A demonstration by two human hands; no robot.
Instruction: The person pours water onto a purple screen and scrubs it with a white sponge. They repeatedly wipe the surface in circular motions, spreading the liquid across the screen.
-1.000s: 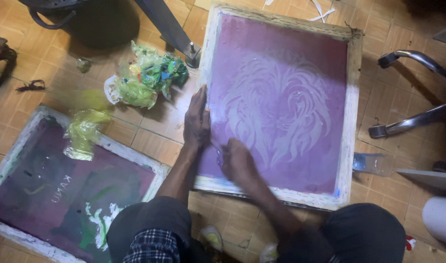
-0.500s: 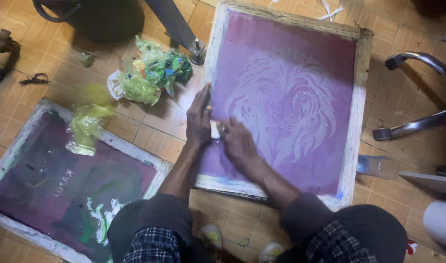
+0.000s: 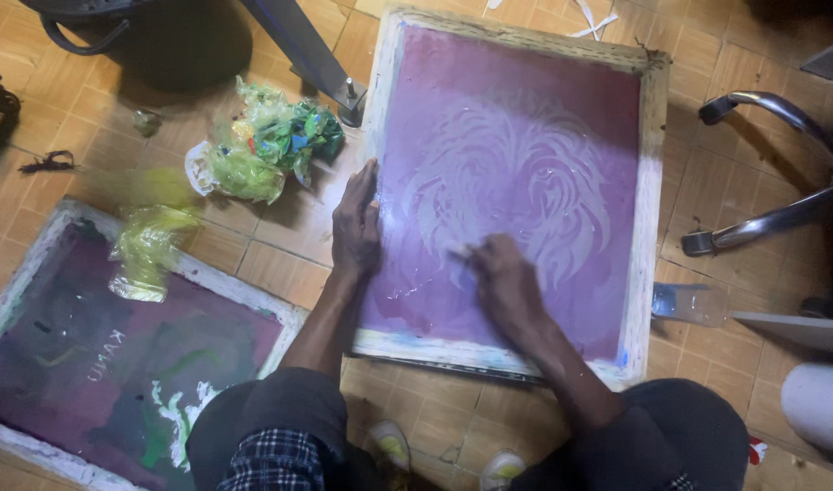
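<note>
A wooden printing frame (image 3: 651,182) lies on the tiled floor, its purple mesh carrying a pale lion-head design (image 3: 516,182). My left hand (image 3: 355,227) lies flat on the frame's left edge, fingers pointing away from me. My right hand (image 3: 504,280) presses on the wet mesh at the lower part of the design, fingers bunched together. Whether something small sits under those fingers I cannot make out. My knees and the toes of my shoes (image 3: 394,447) show at the bottom.
A second frame (image 3: 34,264) with dark, green-stained mesh lies at the lower left, with a yellow plastic bag (image 3: 148,250) on its edge. Crumpled green bags (image 3: 262,150) sit left of the lion frame. A metal stand foot (image 3: 348,100), chair legs (image 3: 771,218) and a clear bottle (image 3: 689,302) surround it.
My right hand has slid to the right across the mesh, from beside the left hand toward the middle of the design. The left hand stays on the frame's edge.
</note>
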